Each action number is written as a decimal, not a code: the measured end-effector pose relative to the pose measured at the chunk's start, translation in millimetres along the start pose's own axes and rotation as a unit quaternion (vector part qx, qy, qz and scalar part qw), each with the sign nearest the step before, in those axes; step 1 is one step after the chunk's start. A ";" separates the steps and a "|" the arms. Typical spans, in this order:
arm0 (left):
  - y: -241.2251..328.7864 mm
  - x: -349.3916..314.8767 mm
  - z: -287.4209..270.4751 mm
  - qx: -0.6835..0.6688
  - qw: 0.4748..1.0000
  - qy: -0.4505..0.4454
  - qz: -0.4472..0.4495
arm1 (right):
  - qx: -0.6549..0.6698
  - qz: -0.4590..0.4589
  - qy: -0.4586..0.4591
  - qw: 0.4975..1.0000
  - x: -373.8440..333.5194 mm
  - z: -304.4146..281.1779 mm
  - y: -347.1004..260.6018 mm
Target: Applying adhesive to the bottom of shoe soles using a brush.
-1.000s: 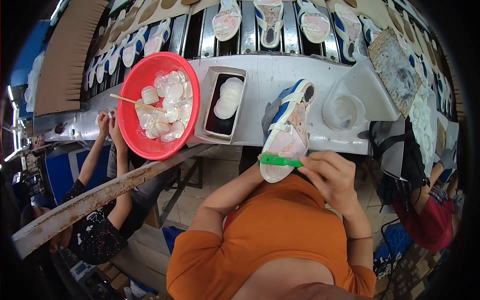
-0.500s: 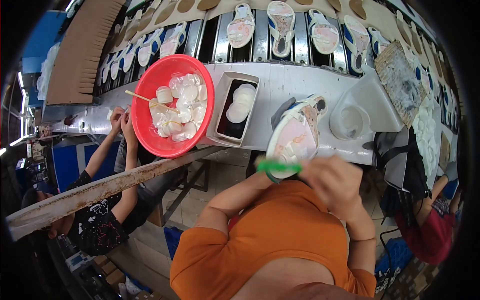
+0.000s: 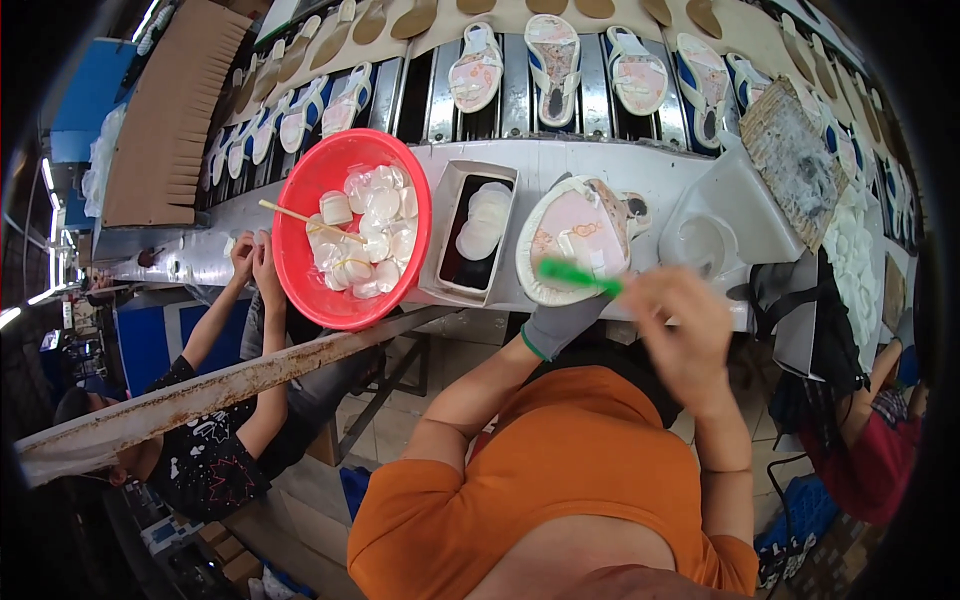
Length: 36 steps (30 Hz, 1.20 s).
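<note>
My left hand point(image 3: 563, 328), in a grey glove with a green cuff, grips a white-edged sandal point(image 3: 580, 235) from beneath; its fingers are mostly hidden behind it. The pinkish underside faces up, with the broad end toward me. My bare right hand point(image 3: 688, 330), blurred by motion, is closed around the handle of a small green brush point(image 3: 570, 273). The brush head is over the sandal's near part; whether it touches cannot be made out. Left of the sandal sits a white box point(image 3: 437, 268) with a dark inside and round white discs point(image 3: 485, 220).
A red basin point(image 3: 318, 300) holds discs and a thin stick point(image 3: 310, 220). To the right stands a translucent container point(image 3: 745, 205). Sandals line a roller conveyor point(image 3: 508, 85) beyond the grey table. A rusty bar point(image 3: 240, 378) crosses left, near another person's hands point(image 3: 256, 256).
The sandal has turned and shifted slightly left, and my gloved hand now shows below it. The brush and my right hand have moved right, with the brush head farther up the sandal.
</note>
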<state>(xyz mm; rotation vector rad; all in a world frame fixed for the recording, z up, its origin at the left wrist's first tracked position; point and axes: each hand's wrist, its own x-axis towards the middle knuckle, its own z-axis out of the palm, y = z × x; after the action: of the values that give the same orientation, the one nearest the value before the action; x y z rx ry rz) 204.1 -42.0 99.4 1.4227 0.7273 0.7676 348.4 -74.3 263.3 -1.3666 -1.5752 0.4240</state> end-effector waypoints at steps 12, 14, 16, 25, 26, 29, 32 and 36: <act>42.6 18.0 -6.0 0.150 0.964 0.169 0.138 | 0.096 -0.035 -0.136 0.985 -18.6 0.5 6.7; 44.9 17.5 -8.0 0.055 0.990 0.119 0.041 | 0.078 0.067 0.019 0.995 -9.3 0.4 21.7; 44.7 23.6 -9.5 0.121 0.980 0.139 0.080 | 0.126 0.025 -0.096 0.987 -16.6 3.0 23.9; 19.9 25.7 -29.2 0.410 0.870 0.171 0.216 | 0.119 0.100 -0.130 0.979 -17.6 -25.3 27.4; 22.4 26.9 -20.2 0.082 0.962 0.237 0.105 | 0.099 0.120 -0.086 0.984 -19.5 -38.9 32.7; 24.5 20.1 -26.6 -0.136 0.963 0.234 0.008 | -0.151 0.230 0.011 0.961 -33.6 -72.2 57.0; 25.4 20.8 -13.9 -0.318 0.915 0.245 -0.044 | -0.278 0.256 0.001 0.926 -59.0 -75.7 80.6; 25.2 15.1 -13.4 -0.377 0.900 0.205 -0.075 | -0.328 0.271 -0.040 0.904 -57.1 -65.0 86.5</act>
<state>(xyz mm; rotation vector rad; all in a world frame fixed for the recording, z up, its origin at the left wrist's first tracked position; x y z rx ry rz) 201.1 -21.9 124.5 0.4980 0.7312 1.0918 444.4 -119.5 202.5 -2.3579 -1.4385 0.2813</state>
